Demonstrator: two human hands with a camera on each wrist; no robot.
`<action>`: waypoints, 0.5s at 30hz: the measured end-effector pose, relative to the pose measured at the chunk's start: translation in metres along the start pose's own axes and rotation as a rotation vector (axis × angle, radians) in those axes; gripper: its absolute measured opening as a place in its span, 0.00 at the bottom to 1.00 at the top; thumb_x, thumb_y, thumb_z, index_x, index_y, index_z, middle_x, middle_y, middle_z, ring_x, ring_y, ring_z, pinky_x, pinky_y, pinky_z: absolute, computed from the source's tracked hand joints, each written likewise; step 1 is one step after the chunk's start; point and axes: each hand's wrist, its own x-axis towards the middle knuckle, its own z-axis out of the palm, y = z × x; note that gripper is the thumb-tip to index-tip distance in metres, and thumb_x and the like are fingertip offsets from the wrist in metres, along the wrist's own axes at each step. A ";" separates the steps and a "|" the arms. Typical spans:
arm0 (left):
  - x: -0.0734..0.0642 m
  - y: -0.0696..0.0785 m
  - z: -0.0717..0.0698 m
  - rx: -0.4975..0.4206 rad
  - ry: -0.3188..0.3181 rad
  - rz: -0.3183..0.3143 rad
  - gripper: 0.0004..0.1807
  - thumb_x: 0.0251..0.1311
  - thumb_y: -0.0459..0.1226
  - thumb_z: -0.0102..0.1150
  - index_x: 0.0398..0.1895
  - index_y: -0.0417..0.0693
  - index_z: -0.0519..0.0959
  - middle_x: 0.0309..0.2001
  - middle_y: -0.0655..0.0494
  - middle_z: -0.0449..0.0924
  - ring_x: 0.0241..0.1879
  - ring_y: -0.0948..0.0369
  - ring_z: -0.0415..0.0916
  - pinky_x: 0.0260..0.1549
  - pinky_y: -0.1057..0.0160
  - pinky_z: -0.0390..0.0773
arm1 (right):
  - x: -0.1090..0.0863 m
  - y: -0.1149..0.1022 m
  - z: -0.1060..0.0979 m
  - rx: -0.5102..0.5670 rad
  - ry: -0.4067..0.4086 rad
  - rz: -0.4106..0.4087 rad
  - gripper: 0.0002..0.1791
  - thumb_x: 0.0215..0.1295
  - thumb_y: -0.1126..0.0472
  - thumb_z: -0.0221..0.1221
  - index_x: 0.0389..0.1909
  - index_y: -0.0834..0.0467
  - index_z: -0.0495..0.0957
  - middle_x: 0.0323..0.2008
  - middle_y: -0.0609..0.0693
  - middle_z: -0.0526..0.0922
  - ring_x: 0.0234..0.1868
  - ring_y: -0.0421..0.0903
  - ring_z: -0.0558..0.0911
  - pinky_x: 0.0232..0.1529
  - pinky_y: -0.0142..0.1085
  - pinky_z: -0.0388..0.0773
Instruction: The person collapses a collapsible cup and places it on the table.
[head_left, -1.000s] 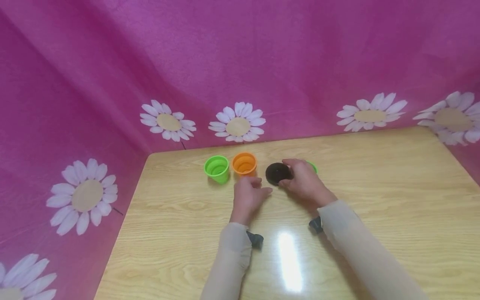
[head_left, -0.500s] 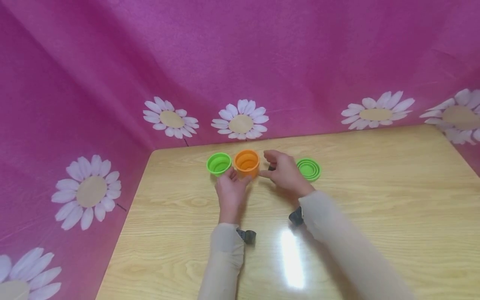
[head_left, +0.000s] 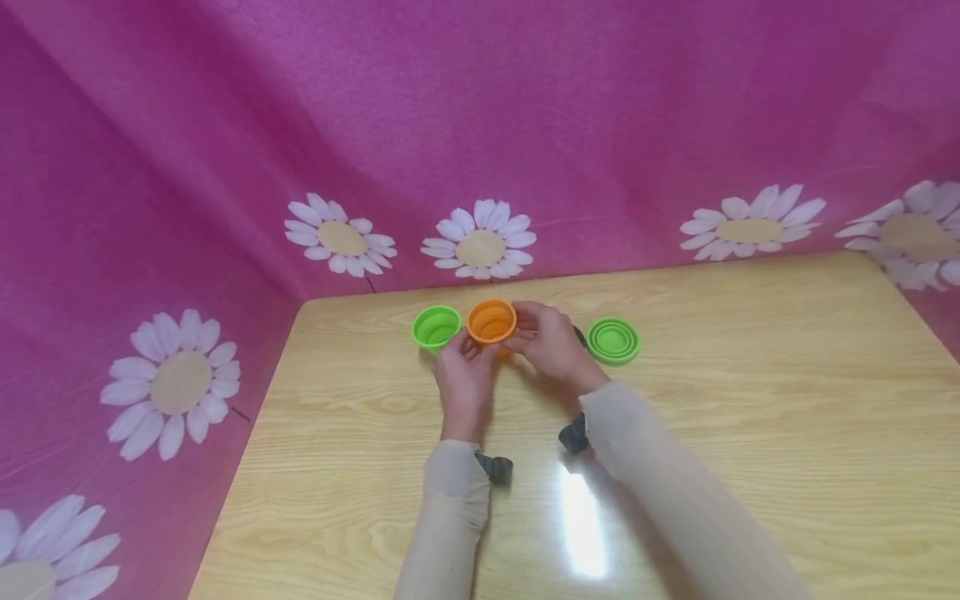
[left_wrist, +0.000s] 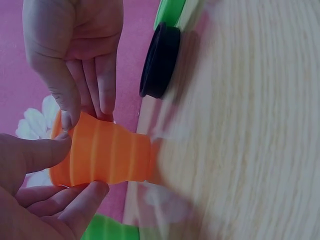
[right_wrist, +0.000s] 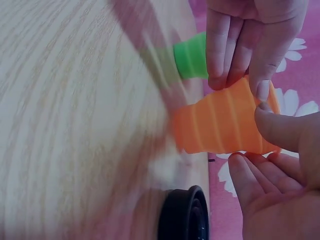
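Both hands are on an orange collapsible cup (head_left: 491,319), which is upright and drawn out to full height, its base at the tabletop. My left hand (head_left: 462,379) grips its left side near the rim, thumb in front and fingers alongside. From the opposite side my right hand (head_left: 558,346) holds it, thumb also near the rim. A green collapsible cup (head_left: 435,327), likewise extended, stands just left of the orange one. To the right sits a black collapsed cup (left_wrist: 161,60), mostly hidden behind my right hand in the head view.
Beyond the black cup lies a green collapsed cup (head_left: 613,340), flat with its rings showing. The wooden table (head_left: 337,467) has its back edge near the cups. A magenta cloth (head_left: 585,142) with daisies hangs behind and at the left.
The right hand has let go of the black cup, left it beside the flat green one and moved left to the orange cup. The left hand has taken hold of the orange cup.
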 end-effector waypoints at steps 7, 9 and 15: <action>-0.003 0.005 -0.001 -0.023 -0.030 0.011 0.24 0.58 0.28 0.70 0.59 0.34 0.79 0.51 0.38 0.83 0.49 0.52 0.84 0.48 0.61 0.84 | -0.007 -0.003 -0.007 -0.008 0.014 -0.039 0.34 0.64 0.70 0.66 0.70 0.65 0.66 0.59 0.60 0.79 0.58 0.52 0.80 0.55 0.35 0.81; -0.005 0.007 -0.003 -0.011 -0.044 0.019 0.25 0.58 0.29 0.71 0.59 0.34 0.79 0.50 0.39 0.84 0.48 0.53 0.84 0.48 0.62 0.84 | -0.011 -0.006 -0.010 -0.007 0.014 -0.055 0.35 0.64 0.70 0.66 0.71 0.65 0.65 0.60 0.61 0.78 0.58 0.52 0.81 0.54 0.36 0.81; -0.013 0.018 -0.012 0.051 -0.102 0.068 0.25 0.57 0.29 0.72 0.59 0.34 0.79 0.47 0.43 0.86 0.45 0.54 0.85 0.44 0.64 0.85 | -0.029 -0.014 -0.024 -0.003 0.017 -0.121 0.33 0.64 0.69 0.66 0.69 0.64 0.67 0.60 0.61 0.78 0.54 0.54 0.82 0.51 0.37 0.83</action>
